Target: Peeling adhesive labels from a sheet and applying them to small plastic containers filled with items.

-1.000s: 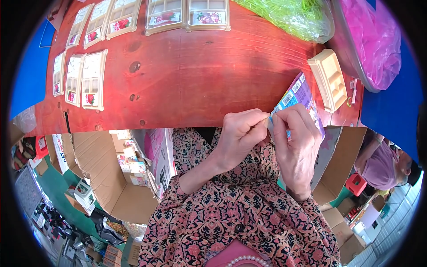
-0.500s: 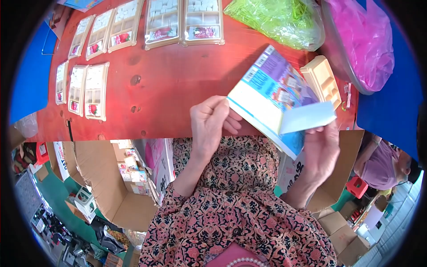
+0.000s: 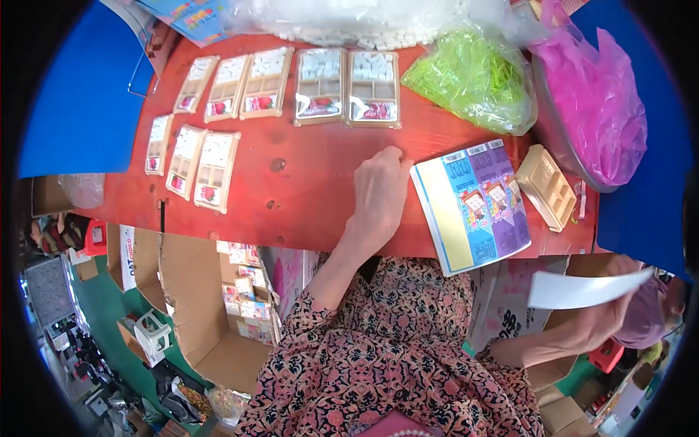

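Note:
Glossy printed sticker sheets, blue and purple with a pale yellow strip on the left, lie stacked at the table's front edge and overhang it slightly. By their upper left corner, my left hand rests on the red table with curled fingers; the fingertips are hidden, so I cannot tell what they grip. Off the table at the lower right, my right hand is closed on a curved white strip of paper. Just right of the sheets is a cream compartment tray, tipped at an angle.
Several trays with white pieces and red pictures stand in two rows at the left. Beyond are a bag of green sticks, a pink plastic bag and a clear bag of white pieces. Cardboard boxes stand below the table edge.
The sheets, held up before, now lie at the table edge. My right hand has moved right and down, away from them, with the white strip. The view has shifted.

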Demonstrator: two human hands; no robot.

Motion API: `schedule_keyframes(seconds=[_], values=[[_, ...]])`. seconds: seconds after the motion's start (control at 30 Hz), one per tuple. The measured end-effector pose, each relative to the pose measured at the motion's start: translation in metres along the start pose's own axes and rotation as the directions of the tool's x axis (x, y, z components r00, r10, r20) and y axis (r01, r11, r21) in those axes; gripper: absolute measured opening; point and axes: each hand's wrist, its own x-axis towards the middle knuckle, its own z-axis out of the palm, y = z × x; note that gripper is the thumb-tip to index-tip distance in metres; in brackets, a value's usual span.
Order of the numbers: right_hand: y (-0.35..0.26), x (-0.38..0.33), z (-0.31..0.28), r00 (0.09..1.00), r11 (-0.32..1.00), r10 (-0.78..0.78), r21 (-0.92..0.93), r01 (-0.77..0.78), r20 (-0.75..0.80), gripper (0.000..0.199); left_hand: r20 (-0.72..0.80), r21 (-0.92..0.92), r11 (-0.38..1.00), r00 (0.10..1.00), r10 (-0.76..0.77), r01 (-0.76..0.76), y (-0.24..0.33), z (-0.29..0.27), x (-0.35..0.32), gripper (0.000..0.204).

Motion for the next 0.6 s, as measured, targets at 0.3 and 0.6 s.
schedule_keyframes(seconds=[0.3, 0.6], values=[[0.052, 0.002, -0.041, 0.968, 0.991, 0.049, -0.110, -0.077, -0.245, 0.043, -0.005, 0.473, 0.804, 0.911, 0.412, -0.361, -0.032, -0.001, 0.093, 0.039], [0.075, -0.008, -0.040, 0.944, 0.990, 0.100, -0.067, -0.127, -0.313, 0.043, 0.214, 0.579, 0.678, 0.887, 0.410, -0.453, -0.045, -0.003, 0.078, 0.061]])
